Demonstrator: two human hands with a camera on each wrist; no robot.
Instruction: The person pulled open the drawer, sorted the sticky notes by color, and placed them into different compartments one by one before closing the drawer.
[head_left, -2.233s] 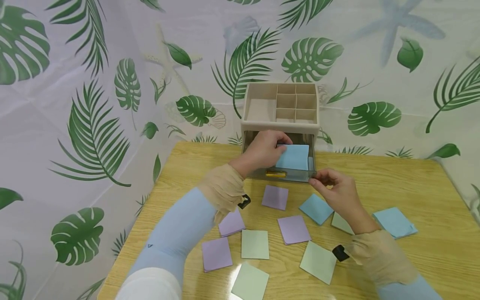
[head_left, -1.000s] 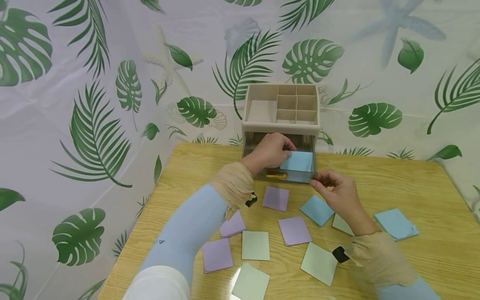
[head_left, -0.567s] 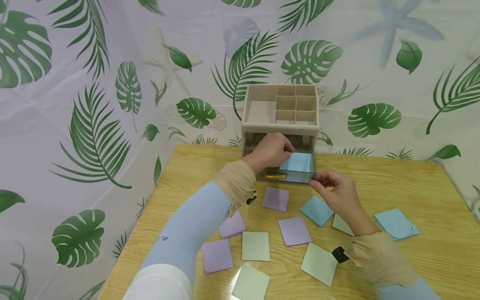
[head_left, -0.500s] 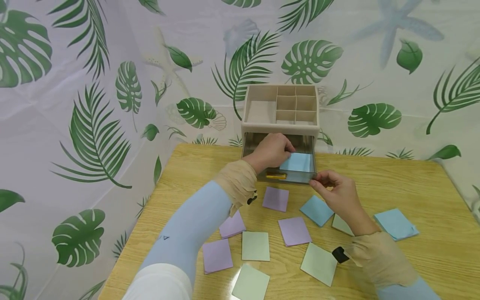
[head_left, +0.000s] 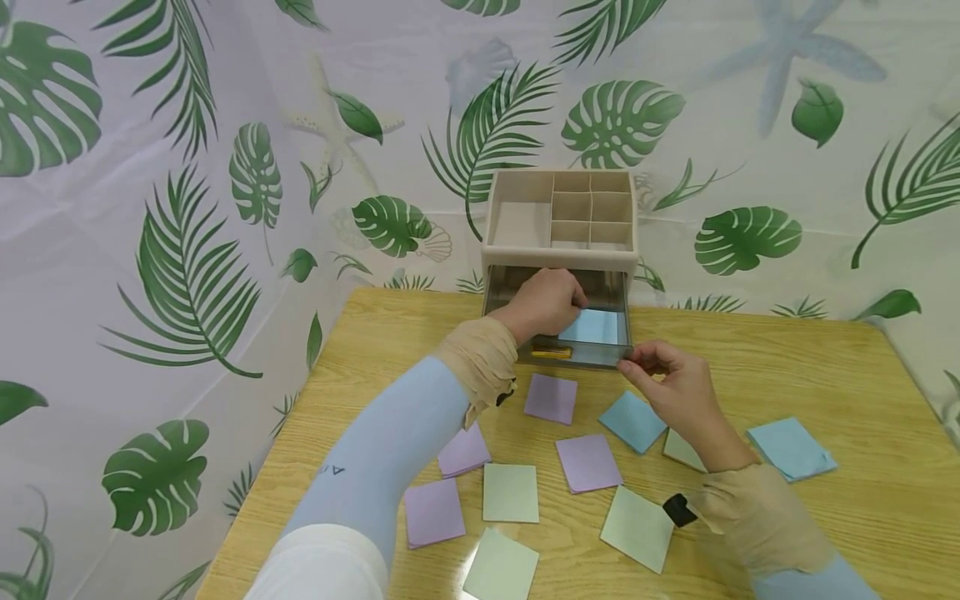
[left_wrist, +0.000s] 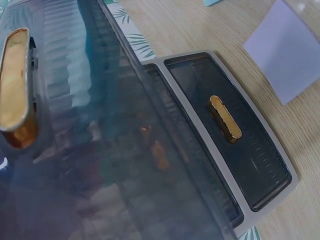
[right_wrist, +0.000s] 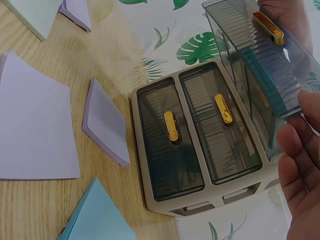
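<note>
A beige desktop organizer [head_left: 558, 252] stands at the back of the table, its top see-through drawer [head_left: 592, 356] pulled out. Inside that drawer my left hand [head_left: 547, 302] bends down with curled fingers at the left edge of a blue sticky note pad [head_left: 596, 327]; the fingertips are partly hidden. My right hand [head_left: 675, 387] pinches the drawer's front right corner, thumb outside, as the right wrist view also shows. Through the drawer front [left_wrist: 100, 130], the left wrist view gives only a blurred look at the contents.
Two lower drawers [right_wrist: 172, 145] with gold handles are closed. Purple pads [head_left: 551, 398], pale green pads [head_left: 511, 493] and blue pads [head_left: 791, 448] lie scattered across the wooden table [head_left: 862, 375]. A leaf-print cloth [head_left: 420, 83] hangs behind and at the left.
My left hand has moved down and slightly right with the blue sticky note pad, which now sits lower in the drawer. The right hand has stayed at the drawer corner.
</note>
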